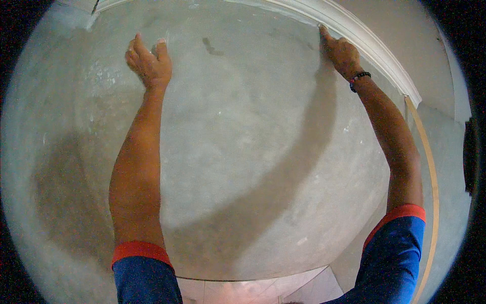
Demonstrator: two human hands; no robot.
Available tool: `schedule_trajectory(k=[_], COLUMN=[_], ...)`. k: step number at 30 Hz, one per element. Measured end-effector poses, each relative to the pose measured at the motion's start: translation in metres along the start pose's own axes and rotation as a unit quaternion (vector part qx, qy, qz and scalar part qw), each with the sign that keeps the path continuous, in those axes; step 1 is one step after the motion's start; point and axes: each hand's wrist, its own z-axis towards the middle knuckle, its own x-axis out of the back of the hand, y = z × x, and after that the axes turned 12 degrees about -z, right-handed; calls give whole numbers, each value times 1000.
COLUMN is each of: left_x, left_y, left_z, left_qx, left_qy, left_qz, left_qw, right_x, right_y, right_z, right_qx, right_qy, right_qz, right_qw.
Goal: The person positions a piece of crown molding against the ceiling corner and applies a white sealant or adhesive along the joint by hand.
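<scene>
Both my arms are raised in front of a grey, smooth-plastered wall [243, 131]. My left hand [150, 65] is near the wall at upper left, thumb and index finger apart and the other fingers loosely bent. A whitish spot shows at its thumb tip, and I see nothing held in it. At upper right, my right hand [345, 57] has its index finger stretched out and its other fingers folded in. That fingertip meets the wall at the lower edge of a white ceiling moulding [372, 43]. Nothing shows in this hand's folded fingers.
The ceiling [405, 40] lies beyond the moulding. A tan vertical strip [433, 177] runs down at the right, near a dark object [470, 157] at the rim. Pale floor tiles [243, 290] show below. The wall bears whitish smears and a dark mark [210, 46].
</scene>
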Motion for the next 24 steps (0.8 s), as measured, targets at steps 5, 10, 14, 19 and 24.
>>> schedule_trajectory(k=[5,10,14,19,24], left_x=[-5,-16,-15,32,146], left_y=[-3,-18,-5,-1,-29], left_z=[-4,-17,-15,13,32], left_qx=[4,50,100,144,-73], left_qy=[-16,-32,-66,-146,-252], left_qz=[-7,6,-50,-147,-36], left_qw=[1000,998,992,968,964], right_x=[-44,-26,39,94,125], right_y=[32,43,21,-68,-148], right_z=[-30,-26,-8,25,66], right_qx=[9,20,37,56,61], right_qy=[8,-3,22,118,118], right_qz=[-31,-57,-24,93,157], right_qw=[999,998,999,987,979])
